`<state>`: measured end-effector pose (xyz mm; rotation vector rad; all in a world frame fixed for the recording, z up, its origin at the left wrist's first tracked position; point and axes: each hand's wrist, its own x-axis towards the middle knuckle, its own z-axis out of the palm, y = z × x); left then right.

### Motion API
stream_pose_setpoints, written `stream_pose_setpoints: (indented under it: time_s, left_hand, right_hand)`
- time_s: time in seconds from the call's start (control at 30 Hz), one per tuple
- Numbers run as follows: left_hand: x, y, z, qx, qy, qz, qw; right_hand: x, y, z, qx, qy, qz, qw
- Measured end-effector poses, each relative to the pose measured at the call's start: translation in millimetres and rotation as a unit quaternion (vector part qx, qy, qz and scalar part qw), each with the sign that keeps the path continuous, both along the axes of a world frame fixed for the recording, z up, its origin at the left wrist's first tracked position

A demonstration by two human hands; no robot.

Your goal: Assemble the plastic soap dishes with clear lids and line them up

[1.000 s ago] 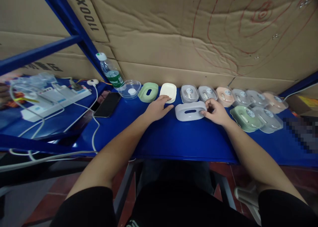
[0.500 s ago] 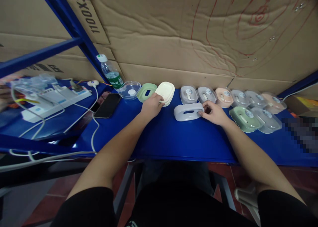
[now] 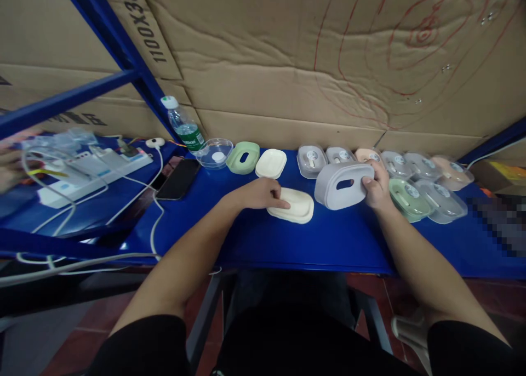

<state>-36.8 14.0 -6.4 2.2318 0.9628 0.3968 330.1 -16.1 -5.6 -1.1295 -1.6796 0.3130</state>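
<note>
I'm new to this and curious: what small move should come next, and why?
Perhaps bring the grey slotted cover over the nearer cream tray: the right hand holds the cover tilted just beside it, while the left hand grips the tray's end.

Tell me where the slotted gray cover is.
In the head view, the slotted gray cover is right of centre, gripped by the right hand, just right of the cream piece in the left hand.
</note>
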Motion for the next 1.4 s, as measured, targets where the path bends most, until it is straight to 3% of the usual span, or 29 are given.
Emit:
stream_pose_setpoints:
  time_s: [0.17, 0.3, 0.43, 0.5, 0.67, 0.77, 0.97, 1.1, 1.2, 1.4]
  left_hand:
    - [16.6, -15.5, 4.1, -0.055, 0.036, -0.020, 0.998]
    - [17.6, -15.9, -0.1, -0.093, -0.037, -0.027, 0.995]
    - [12.6, -9.8, -0.9, -0.006, -0.192, 0.076, 0.978]
    - [10.9, -10.4, 3.2, 0.056, -0.229, 0.096, 0.967]
    - [17.2, -26.3, 14.9, 0.124, -0.165, -0.010, 0.978]
    - [18.7, -32.9, 19.5, 0.123, -0.129, -0.012, 0.984]
    - [3.4, -29.3, 28.2, 0.100, -0.052, -0.027, 0.993]
    - [0.4, -27.9, 23.9, 0.075, 0.005, -0.047, 0.996]
    - [4.2, -27.4, 14.8, 0.066, 0.018, -0.060, 0.996]
    - [11.4, -26.5, 6.2, 0.074, 0.067, -0.047, 0.994]
  right_hand:
    - [-8.2, 0.2, -5.3, -0.023, -0.028, -0.028, 0.999]
    - [-15.1, 0.1, -9.1, -0.078, -0.042, -0.018, 0.996]
    - [-25.1, -4.4, -7.7, -0.146, -0.055, -0.022, 0.988]
    - [-33.3, -9.6, -6.8, -0.173, -0.069, -0.004, 0.982]
    - [-51.9, -22.6, -5.0, -0.185, -0.127, 0.020, 0.974]
    - [-53.4, -25.5, -3.8, -0.219, -0.127, 0.063, 0.965]
    - [-50.3, -28.2, 2.6, -0.339, -0.112, 0.170, 0.919]
    - [-56.1, -31.0, 8.2, -0.358, -0.221, 0.188, 0.888]
    - [-61.7, -32.9, 8.1, -0.315, -0.326, 0.182, 0.873]
    - [-64.7, -31.9, 3.2, -0.271, -0.366, 0.140, 0.879]
